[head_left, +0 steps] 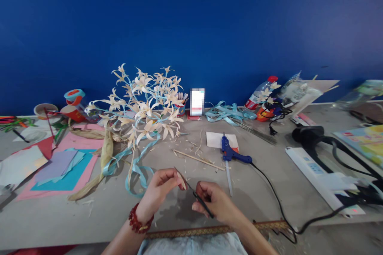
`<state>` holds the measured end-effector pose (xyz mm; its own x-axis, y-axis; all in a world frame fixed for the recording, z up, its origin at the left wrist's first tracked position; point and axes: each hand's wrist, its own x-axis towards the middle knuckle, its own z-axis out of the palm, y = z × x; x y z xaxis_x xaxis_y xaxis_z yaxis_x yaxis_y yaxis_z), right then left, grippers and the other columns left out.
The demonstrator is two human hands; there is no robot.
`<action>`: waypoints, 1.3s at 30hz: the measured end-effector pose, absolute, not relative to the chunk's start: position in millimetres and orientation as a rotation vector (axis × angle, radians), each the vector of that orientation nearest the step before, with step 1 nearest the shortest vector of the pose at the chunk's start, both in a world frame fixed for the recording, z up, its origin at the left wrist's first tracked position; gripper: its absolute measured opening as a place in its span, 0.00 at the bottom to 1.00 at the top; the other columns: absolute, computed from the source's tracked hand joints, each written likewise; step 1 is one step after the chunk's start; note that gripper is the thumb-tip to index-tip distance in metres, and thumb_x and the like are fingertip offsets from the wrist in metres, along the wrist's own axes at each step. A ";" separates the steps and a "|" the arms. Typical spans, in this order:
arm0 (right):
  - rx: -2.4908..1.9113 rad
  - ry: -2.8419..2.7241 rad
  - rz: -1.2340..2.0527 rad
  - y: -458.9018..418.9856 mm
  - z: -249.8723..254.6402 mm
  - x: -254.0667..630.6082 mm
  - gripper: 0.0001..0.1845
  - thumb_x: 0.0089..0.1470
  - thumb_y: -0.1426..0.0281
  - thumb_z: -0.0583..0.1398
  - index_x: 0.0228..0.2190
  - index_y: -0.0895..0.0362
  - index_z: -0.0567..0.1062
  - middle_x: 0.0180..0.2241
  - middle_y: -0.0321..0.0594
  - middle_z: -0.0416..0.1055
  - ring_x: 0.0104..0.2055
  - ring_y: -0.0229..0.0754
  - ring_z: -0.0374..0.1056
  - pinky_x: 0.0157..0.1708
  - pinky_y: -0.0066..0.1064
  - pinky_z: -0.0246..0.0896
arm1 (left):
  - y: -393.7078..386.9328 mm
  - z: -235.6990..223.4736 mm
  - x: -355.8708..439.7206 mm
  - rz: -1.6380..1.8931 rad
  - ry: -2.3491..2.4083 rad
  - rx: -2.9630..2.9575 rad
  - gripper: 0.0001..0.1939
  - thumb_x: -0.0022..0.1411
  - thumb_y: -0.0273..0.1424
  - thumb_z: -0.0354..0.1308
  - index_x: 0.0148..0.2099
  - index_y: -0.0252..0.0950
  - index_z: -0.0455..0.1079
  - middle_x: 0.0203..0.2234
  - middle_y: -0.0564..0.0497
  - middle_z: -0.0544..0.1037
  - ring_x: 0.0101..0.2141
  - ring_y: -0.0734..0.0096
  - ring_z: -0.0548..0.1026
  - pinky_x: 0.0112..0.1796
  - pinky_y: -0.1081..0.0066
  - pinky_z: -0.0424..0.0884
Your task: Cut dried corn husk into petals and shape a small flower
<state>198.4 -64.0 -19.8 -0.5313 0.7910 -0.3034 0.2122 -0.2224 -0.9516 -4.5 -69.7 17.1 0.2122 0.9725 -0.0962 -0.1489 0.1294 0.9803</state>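
Note:
My left hand (pixel 163 185), with a red beaded bracelet on its wrist, pinches a small pale petal-like strip (pixel 182 181) above the near part of the table. My right hand (pixel 214 201) is closed on dark-handled scissors (pixel 196 194), their thin blades pointing up and left alongside the strip. Whether the blades touch the strip I cannot tell. Beyond my left hand stands a bunch of cream husk-like flowers (pixel 145 107) on light-blue wrapped stems. Light-blue ribbon (pixel 136 171) and dried corn husks (pixel 107 147) lie at its base.
A blue glue gun (pixel 231 152) lies beyond my right hand, its black cord running to the right near a white power strip (pixel 311 175). A thin wooden stick (pixel 199 159) and scraps lie mid-table. Coloured paper (pixel 67 171) lies left. A bottle (pixel 260 93) leans by the blue wall.

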 end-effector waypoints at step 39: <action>-1.081 -1.246 1.585 -55.7 1.2 174.6 0.21 0.39 0.63 0.71 0.29 0.54 0.66 0.27 0.33 0.68 0.30 0.39 0.65 0.31 0.29 0.62 | -80.1 -1.8 18.0 1.242 1.157 1.202 0.09 0.63 0.32 0.57 0.30 0.34 0.71 0.26 0.51 0.72 0.31 0.69 0.69 0.34 0.73 0.64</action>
